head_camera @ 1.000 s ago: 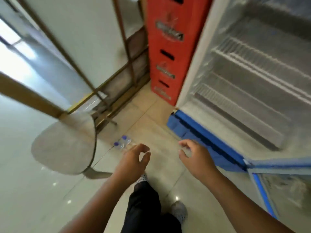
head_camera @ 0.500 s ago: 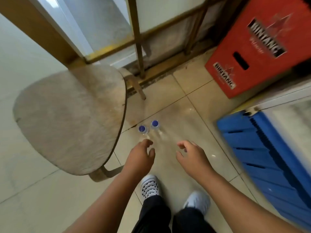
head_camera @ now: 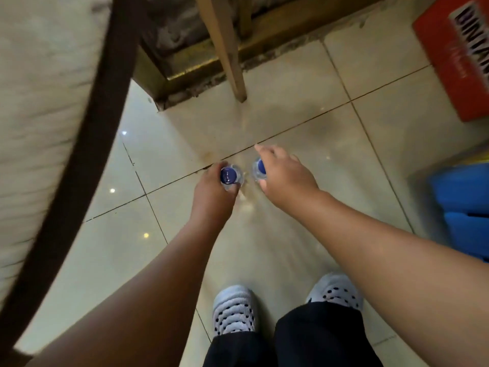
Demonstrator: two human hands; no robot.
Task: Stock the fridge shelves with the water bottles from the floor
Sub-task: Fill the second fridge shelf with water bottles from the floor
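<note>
Head view is showing two feet in white dotted socks [head_camera: 232, 311] and dark trousers [head_camera: 304, 345] standing on the glossy tiled floor [head_camera: 111, 260] at the bottom edge. Both bare forearms are reaching forward and down from there. The left grip [head_camera: 211, 192] is curling round the left water bottle [head_camera: 229, 175], fingers on its far side and thumb on its near side, just under the blue cap. The right grip [head_camera: 285, 176] is lying against the right water bottle [head_camera: 258, 169], forefinger stretching past the cap and thumb below it; whether it is closing on the bottle cannot be told. Both bottles are standing upright on the floor, just beside each other, near a tile joint. A pale chair seat [head_camera: 39, 88] with a dark rim is filling the left side. Farther off, a wooden leg [head_camera: 227, 49] is resting on the tiles, a red crate [head_camera: 455, 70] is sitting at the upper right, and the blue fridge base [head_camera: 460, 207] is showing at the right edge.
</note>
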